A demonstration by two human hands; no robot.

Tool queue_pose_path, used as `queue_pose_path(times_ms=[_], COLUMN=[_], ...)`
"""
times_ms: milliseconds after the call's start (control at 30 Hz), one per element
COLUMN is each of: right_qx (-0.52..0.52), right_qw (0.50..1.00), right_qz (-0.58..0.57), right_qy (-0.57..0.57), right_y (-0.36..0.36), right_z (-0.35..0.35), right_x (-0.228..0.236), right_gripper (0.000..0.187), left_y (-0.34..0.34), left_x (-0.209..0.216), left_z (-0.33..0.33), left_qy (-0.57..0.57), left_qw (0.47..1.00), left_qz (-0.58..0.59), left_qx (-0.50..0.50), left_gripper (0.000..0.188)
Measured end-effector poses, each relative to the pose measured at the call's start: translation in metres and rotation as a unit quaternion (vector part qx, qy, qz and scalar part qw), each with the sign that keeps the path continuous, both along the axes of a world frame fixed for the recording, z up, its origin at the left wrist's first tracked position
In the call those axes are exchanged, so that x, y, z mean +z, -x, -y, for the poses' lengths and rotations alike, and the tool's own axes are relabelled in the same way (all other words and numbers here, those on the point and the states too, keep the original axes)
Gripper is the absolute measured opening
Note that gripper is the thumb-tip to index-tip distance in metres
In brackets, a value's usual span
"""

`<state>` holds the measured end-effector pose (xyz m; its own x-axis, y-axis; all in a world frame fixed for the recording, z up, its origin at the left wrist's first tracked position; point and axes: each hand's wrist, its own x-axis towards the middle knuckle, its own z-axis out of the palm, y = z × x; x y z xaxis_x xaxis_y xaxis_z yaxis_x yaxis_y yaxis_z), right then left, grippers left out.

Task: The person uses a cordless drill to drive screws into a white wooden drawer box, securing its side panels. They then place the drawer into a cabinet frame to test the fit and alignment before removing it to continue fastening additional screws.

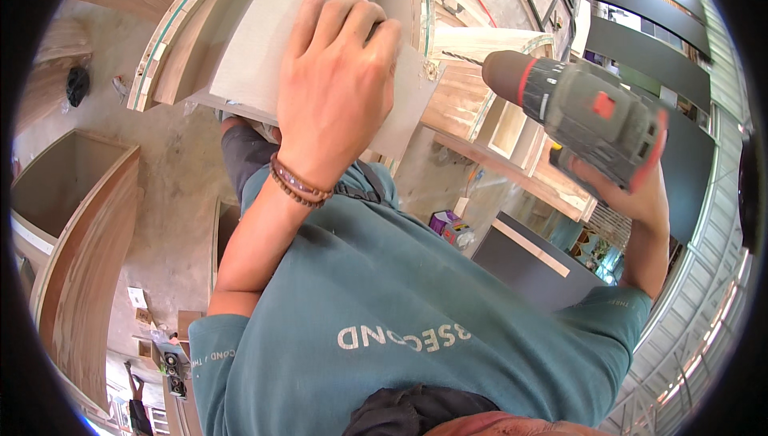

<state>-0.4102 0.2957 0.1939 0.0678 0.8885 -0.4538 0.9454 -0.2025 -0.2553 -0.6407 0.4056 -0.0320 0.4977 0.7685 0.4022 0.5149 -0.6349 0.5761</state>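
Upper right: right hand (628,196) wrapped round drill (592,116). Top centre: left hand (340,76) over pale board (250,52), cannot tell whether gripping. Left: concrete floor (178,156), curved wooden cabinet (94,252). Far right: dark panels (644,42), metal framework (680,340).

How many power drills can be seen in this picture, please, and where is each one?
1. The power drill is in the person's right hand, at the upper right, its bit pointing left. Others may be hidden behind the furniture.
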Motion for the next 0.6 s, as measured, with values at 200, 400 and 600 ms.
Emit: queue_pose_path(times_ms=[200, 400, 600], right_qx=[-0.245, -0.009, -0.128], right_qw=[0.963, 0.999, 0.975], right_qz=[-0.106, -0.031, -0.178], right_qy=[0.033, -0.016, 0.023], right_y=[0.003, -0.004, 0.020], right_z=[0.029, 0.027, -0.011], right_x=[-0.010, -0.010, -0.023], right_gripper=[0.051, 0.067, 0.072], left_y=[0.003, 0.007, 0.006], left_x=[0.013, 0.025, 0.022], left_z=[0.007, 0.006, 0.006], left_qy=[0.039, 0.064, 0.066], left_qw=[0.997, 0.991, 0.991], left_qz=[-0.048, -0.086, -0.096], left_qx=[-0.041, -0.080, -0.070], left_gripper=[0.061, 0.077, 0.074])
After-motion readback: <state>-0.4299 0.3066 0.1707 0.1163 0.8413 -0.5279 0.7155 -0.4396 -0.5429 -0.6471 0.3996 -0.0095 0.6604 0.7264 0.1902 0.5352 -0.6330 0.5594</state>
